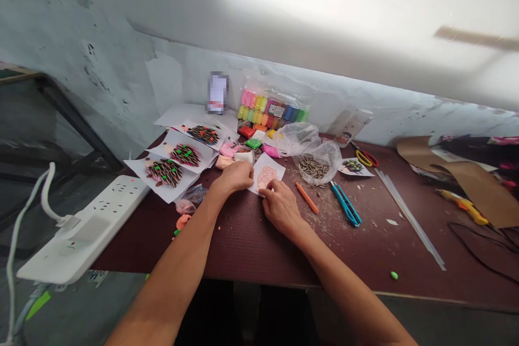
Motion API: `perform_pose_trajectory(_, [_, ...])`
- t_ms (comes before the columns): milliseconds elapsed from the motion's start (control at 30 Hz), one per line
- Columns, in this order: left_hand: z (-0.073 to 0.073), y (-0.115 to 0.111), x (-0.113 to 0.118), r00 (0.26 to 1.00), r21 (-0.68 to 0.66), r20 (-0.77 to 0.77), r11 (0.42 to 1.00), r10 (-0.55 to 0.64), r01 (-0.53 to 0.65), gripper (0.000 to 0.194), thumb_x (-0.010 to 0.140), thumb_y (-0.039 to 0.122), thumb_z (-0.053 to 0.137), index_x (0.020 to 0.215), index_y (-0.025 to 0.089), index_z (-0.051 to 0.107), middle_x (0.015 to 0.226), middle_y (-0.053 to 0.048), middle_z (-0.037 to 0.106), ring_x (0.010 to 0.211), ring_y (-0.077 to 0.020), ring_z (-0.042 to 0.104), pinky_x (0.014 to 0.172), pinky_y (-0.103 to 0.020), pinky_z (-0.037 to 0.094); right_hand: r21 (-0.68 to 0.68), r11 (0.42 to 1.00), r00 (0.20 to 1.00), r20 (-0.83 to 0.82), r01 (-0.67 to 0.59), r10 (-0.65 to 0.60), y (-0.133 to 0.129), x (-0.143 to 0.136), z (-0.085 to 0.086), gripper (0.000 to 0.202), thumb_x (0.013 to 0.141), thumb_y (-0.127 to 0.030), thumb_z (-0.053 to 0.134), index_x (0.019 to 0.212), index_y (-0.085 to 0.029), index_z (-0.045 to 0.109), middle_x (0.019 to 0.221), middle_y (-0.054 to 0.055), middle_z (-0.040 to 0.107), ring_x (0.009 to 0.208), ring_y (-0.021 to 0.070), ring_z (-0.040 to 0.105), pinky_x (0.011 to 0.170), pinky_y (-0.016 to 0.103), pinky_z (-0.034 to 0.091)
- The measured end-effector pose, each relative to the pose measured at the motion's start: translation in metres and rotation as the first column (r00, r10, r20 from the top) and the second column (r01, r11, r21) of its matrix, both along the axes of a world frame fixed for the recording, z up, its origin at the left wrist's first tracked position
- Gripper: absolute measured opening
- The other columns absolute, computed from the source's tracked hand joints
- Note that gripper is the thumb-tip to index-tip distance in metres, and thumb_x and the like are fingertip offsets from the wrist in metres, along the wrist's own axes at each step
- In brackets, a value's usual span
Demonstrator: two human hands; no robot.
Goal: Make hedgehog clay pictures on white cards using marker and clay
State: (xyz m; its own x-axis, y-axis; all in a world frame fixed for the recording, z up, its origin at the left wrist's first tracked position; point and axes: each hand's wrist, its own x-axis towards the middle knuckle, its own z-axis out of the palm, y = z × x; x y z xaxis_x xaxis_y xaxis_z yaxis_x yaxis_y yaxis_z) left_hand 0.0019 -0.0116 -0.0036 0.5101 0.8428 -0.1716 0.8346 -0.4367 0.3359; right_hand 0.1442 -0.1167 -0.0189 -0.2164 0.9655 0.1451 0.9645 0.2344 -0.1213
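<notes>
A small white paper card (276, 168) with a shape filled in dotted peach clay (265, 178) lies between my hands. My left hand (239, 175) is closed at the card's left edge, beside a white block of clay (244, 157) and a peach one (224, 162). What its fingers hold, if anything, is hidden. Over the lower edge of the peach shape, my right hand (280, 203) has its thumb and fingers pinched together. Anything between those fingertips is too small to make out. To the right of that hand lies an orange pen-like tool (307, 198).
Hedgehog-like pictures (165, 172) lie at left, near a power strip (87, 227). Behind are bagged coloured clay (273, 110) and a phone (218, 93). Rightward are a bag of short brown sticks (314, 166), a teal cutter (346, 204), scissors (366, 158), glue sticks (411, 219) and a glue gun (464, 206).
</notes>
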Motion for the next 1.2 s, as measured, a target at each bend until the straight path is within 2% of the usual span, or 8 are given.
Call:
perform_pose_trajectory(167, [-0.002, 0.001, 0.0, 1.0, -0.001, -0.014, 1.0, 0.001, -0.001, 0.024, 0.072, 0.026, 0.06, 0.087, 0.018, 0.075, 0.09, -0.01, 0.076, 0.088, -0.0244, 0.069, 0.071, -0.028, 0.049, 0.01, 1.0, 1.0, -0.017, -0.006, 0.006, 0.0, 0.0, 0.0, 0.027, 0.087, -0.011, 0.052, 0.098, -0.019, 0.074, 0.099, 0.009, 0.062, 0.09, 0.0206, 0.054, 0.081, 0.03, 0.04])
perform_pose_trajectory(367, [0.0, -0.001, 0.002, 1.0, -0.015, -0.026, 1.0, 0.005, -0.006, 0.023, 0.072, 0.024, 0.059, 0.087, 0.018, 0.075, 0.092, -0.01, 0.076, 0.091, -0.0242, 0.069, 0.074, -0.028, 0.05, 0.026, 1.0, 0.999, -0.033, -0.006, 0.007, -0.001, -0.001, 0.001, 0.03, 0.087, -0.01, 0.05, 0.105, -0.019, 0.073, 0.1, 0.009, 0.061, 0.091, 0.0208, 0.053, 0.083, 0.031, 0.04])
perform_pose_trajectory(700, [0.0, -0.001, 0.002, 1.0, -0.018, -0.022, 1.0, 0.005, -0.006, 0.023, 0.072, 0.025, 0.06, 0.088, 0.018, 0.075, 0.093, -0.011, 0.076, 0.092, -0.0242, 0.069, 0.076, -0.028, 0.05, -0.027, 1.0, 1.0, -0.005, -0.005, 0.004, -0.004, -0.009, -0.003, 0.024, 0.087, -0.012, 0.049, 0.1, -0.017, 0.069, 0.098, 0.01, 0.059, 0.091, 0.0214, 0.05, 0.083, 0.031, 0.039])
perform_pose_trajectory(1200, [-0.002, 0.001, 0.003, 1.0, -0.021, -0.019, 1.0, -0.013, 0.012, 0.023, 0.071, 0.024, 0.059, 0.086, 0.017, 0.075, 0.088, -0.011, 0.076, 0.088, -0.0252, 0.07, 0.074, -0.03, 0.05, -0.056, 0.998, 0.986, -0.165, 0.024, -0.033, -0.003, -0.011, -0.004, 0.033, 0.08, -0.006, 0.049, 0.104, -0.015, 0.07, 0.099, 0.009, 0.06, 0.096, 0.0202, 0.055, 0.088, 0.029, 0.042])
